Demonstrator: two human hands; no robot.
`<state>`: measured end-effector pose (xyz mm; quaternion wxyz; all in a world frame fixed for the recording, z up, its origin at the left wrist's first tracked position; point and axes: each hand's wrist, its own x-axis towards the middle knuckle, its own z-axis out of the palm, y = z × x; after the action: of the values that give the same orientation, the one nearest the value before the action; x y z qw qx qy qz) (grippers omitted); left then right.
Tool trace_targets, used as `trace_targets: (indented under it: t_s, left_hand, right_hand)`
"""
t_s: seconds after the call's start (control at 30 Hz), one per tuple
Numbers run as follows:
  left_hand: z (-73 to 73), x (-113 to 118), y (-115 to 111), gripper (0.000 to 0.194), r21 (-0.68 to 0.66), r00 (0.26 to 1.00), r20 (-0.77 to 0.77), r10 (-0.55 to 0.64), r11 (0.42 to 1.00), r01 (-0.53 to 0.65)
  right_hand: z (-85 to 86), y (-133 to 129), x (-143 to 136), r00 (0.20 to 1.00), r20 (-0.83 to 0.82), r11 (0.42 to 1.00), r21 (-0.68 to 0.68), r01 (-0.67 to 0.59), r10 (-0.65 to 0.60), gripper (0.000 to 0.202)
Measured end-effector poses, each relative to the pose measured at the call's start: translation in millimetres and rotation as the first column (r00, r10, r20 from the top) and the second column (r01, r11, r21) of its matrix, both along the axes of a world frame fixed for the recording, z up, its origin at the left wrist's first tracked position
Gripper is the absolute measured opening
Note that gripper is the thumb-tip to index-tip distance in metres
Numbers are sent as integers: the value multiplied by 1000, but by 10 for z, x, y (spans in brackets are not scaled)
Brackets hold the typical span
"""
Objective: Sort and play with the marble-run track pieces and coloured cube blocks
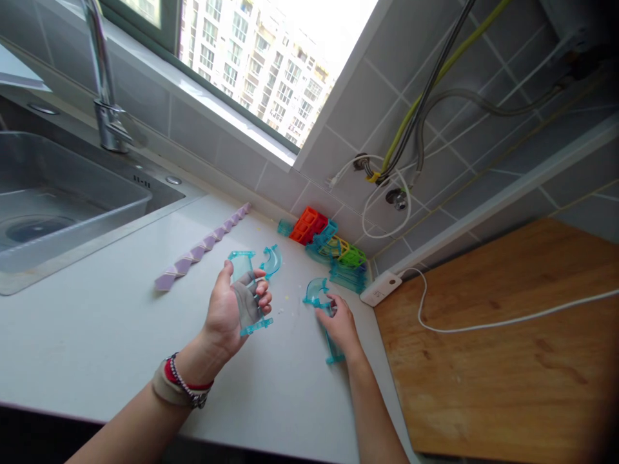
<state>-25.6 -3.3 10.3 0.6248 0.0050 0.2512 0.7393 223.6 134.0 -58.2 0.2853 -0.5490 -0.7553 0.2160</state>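
Note:
My left hand [226, 308], palm up, holds a flat see-through teal plastic panel [247, 303] with clip-like ribs at both ends. Just past its fingertips a curved teal piece [273, 260] lies on the white counter. Farther right, my right hand [340, 327] has thumb and fingers bent around the near end of another curved teal piece [316, 290]. Under that hand lies a straight teal piece [333, 351], partly covered by the fingers; whether it is joined to the curved one, I cannot tell.
Against the tiled wall sit red blocks [309, 225], green blocks [352, 258] and stacked teal panels [347, 277]. A folded lilac strip [203, 247] lies left, beside the sink [72, 225]. A white power strip [381, 289] and wooden board [498, 348] stand right.

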Motion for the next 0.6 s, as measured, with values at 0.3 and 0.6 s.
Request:
trace_targets:
  t_s: [0.3, 0.6]
  left_hand:
    - [-10, 47, 7, 52, -31, 996, -64, -56, 998, 54]
    - [-4, 77, 0, 52, -39, 990, -92, -108, 994, 105]
  right_hand:
    - [39, 57, -14, 971, -240, 981, -193, -27, -20, 25]
    - [108, -59, -100, 856, -503, 902, -416, -121, -118, 33]
